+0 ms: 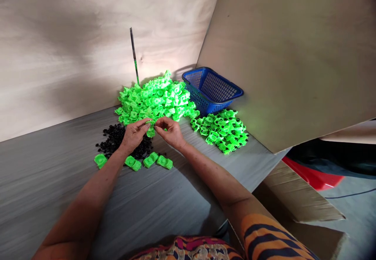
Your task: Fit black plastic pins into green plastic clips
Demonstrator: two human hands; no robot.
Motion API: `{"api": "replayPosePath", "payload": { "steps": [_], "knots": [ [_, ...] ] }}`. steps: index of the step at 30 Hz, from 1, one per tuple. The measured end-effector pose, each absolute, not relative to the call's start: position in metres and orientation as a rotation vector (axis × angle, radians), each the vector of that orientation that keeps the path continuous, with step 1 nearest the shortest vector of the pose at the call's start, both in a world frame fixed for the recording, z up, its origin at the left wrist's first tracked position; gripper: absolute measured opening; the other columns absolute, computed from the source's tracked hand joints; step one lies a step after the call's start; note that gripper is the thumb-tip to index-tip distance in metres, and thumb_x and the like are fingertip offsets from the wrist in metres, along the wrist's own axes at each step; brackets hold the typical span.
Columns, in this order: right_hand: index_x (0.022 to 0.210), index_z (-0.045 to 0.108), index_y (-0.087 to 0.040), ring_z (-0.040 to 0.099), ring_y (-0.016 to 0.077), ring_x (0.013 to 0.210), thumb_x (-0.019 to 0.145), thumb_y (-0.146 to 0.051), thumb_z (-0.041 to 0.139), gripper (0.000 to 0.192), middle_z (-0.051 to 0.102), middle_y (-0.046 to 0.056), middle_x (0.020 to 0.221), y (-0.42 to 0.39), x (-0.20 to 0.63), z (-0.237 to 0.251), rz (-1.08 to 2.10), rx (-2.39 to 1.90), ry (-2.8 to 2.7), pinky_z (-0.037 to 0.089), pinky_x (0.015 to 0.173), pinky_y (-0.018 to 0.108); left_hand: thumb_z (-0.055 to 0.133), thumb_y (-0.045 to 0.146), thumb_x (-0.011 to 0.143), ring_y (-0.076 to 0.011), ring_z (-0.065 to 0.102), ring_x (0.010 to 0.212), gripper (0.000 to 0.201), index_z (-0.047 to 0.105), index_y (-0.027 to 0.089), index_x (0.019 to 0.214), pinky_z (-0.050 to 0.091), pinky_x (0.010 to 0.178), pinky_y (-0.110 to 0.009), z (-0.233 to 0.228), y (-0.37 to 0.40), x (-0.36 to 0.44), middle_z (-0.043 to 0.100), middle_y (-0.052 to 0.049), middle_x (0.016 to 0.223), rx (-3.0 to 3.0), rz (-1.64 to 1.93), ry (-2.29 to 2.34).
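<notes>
Pinching a small green plastic piece [150, 128] between them, the left hand [133, 134] and the right hand [171, 132] meet above the grey table [44, 181], fingertips closed on the piece from either side; whether a black part sits in the grip too I cannot tell. At nine o'clock from the hands one loose green piece [100, 160] lies flat, and three more loose green pieces [149, 161] sit in a row at six o'clock, just beside the left wrist. Under and behind the left hand spreads the heap of small black parts [113, 139], touching the wrist's shadow. At twelve o'clock rises the big green pile [154, 99], with a thin dark rod [134, 54] standing against the board wall behind it. At one o'clock sits the blue basket [213, 89], tilted against the slanted board, and at three o'clock lies the smaller pile of green pieces with black inserts [221, 130]. The likely slip, as I judge it, is the pinched piece popping out of so light a fingertip hold and dropping into the black heap or the big pile right below, where it would be hard to pick out. A sweep of the left forearm could also scatter the black parts, and the big pile stands between the hands and the basket.
</notes>
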State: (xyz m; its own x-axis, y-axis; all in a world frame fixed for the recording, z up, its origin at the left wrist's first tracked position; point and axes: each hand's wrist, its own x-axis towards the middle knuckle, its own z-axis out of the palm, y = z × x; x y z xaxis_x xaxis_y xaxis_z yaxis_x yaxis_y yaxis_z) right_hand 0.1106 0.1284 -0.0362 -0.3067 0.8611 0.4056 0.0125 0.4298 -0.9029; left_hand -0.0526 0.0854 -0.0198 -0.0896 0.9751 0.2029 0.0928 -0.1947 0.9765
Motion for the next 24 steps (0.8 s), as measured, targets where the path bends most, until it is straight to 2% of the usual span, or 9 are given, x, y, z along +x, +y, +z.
{"api": "replayPosePath", "payload": {
  "steps": [9,16,20,24],
  "knots": [
    [0.074,0.060,-0.020,0.052,0.0110,0.064,0.080,-0.034,0.063,0.016,0.060,-0.002,0.068,0.127,0.108,-0.040,0.965,-0.858,-1.659,0.044,0.063,0.025,0.074,0.041,0.075,-0.0120,0.043,0.052,0.037,0.081,0.015,0.099,0.035,0.054,-0.024,-0.017,0.084,-0.050,0.040,0.007,0.049,1.482,1.396,1.271],
    [0.072,0.060,-0.019,0.052,0.0114,0.065,0.082,-0.035,0.062,0.018,0.060,-0.001,0.069,0.129,0.109,-0.044,0.980,-0.821,-1.664,0.044,0.064,0.025,0.070,0.040,0.075,-0.0162,0.054,0.060,0.033,0.081,0.016,0.095,0.042,0.060,-0.027,-0.018,0.085,-0.050,0.047,0.005,0.051,1.524,1.378,1.323],
    [0.069,0.058,-0.020,0.051,0.0117,0.064,0.082,-0.035,0.062,0.020,0.056,-0.002,0.067,0.129,0.106,-0.046,0.985,-0.790,-1.662,0.044,0.064,0.025,0.071,0.039,0.074,-0.0164,0.056,0.061,0.032,0.081,0.017,0.094,0.043,0.060,-0.026,-0.018,0.085,-0.050,0.050,0.004,0.051,1.522,1.393,1.321],
    [0.066,0.056,-0.020,0.050,0.0117,0.065,0.084,-0.039,0.063,0.027,0.054,-0.002,0.066,0.131,0.106,-0.041,1.001,-0.811,-1.696,0.042,0.063,0.025,0.074,0.037,0.072,-0.0137,0.052,0.056,0.029,0.080,0.017,0.093,0.036,0.051,-0.023,-0.017,0.084,-0.048,0.052,0.005,0.052,1.446,1.371,1.318]
  ]
}}
